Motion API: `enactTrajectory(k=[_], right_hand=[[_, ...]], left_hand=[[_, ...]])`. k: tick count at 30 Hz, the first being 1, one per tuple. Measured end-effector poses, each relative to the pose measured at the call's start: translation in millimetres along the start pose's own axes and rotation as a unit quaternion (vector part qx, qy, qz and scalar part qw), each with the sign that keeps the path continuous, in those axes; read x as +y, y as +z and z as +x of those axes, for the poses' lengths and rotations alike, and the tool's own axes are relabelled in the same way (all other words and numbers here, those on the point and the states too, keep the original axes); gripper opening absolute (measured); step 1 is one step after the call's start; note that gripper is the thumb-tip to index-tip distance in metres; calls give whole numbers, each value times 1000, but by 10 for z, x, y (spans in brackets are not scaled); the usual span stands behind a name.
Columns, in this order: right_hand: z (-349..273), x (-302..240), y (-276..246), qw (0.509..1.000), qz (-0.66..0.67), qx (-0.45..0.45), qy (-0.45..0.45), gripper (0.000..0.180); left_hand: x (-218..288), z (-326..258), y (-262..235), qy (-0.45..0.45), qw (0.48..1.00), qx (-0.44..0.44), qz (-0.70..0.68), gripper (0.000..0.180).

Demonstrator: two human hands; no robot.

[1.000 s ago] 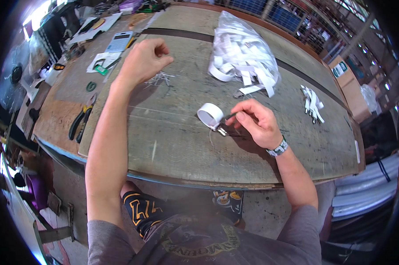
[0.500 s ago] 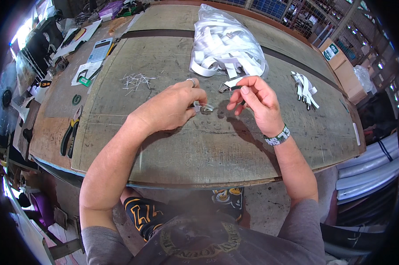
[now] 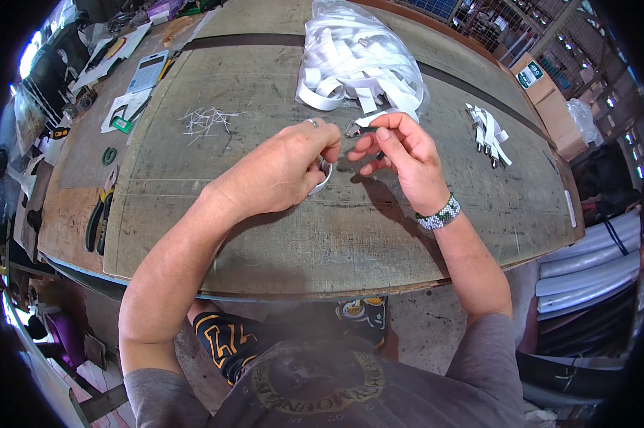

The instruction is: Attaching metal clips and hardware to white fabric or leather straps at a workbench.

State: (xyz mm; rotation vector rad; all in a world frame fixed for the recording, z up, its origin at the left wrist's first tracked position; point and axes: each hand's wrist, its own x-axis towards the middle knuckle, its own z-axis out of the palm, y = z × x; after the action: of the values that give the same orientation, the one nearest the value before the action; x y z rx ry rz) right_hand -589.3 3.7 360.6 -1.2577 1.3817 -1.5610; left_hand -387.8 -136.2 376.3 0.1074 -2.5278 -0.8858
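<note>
My left hand (image 3: 290, 167) is closed above the middle of the worktable (image 3: 322, 250), its fingertips pinching a curved white strap (image 3: 323, 184); the rest of the strap is hidden behind the fingers. Just to the right, my right hand (image 3: 407, 153) is raised with thumb and index finger pinched on a small dark piece (image 3: 368, 131), too hidden to name. A metal clip (image 3: 351, 129) shows by its fingertips, near a white strap end. Beyond both hands lies a clear plastic bag (image 3: 364, 57) filled with white straps.
Thin white offcuts (image 3: 209, 121) lie to the left. Several white straps with dark metal ends (image 3: 487, 134) are bunched on the right. Pliers (image 3: 101, 214), a green coil (image 3: 109, 155) and a calculator (image 3: 149, 71) rest along the left side. Cardboard boxes (image 3: 546, 100) stand at right.
The clear and metallic bit that showed at my left fingertips is out of sight, and a curved white strap shows there instead. My right hand keeps its pinch. The whole view has shifted slightly.
</note>
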Motion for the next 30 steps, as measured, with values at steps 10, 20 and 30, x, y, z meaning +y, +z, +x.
enactTrajectory(k=[10, 20, 30], right_hand=[[0, -6, 9, 999, 17, 7, 41, 21], [3, 16, 10, 998, 31, 14, 61, 21], [17, -1, -39, 998, 31, 16, 51, 21]], left_hand=[[114, -90, -7, 17, 978, -78, 194, 23], [52, -75, -91, 33, 959, -24, 282, 15], [78, -116, 0, -47, 967, -92, 232, 17]])
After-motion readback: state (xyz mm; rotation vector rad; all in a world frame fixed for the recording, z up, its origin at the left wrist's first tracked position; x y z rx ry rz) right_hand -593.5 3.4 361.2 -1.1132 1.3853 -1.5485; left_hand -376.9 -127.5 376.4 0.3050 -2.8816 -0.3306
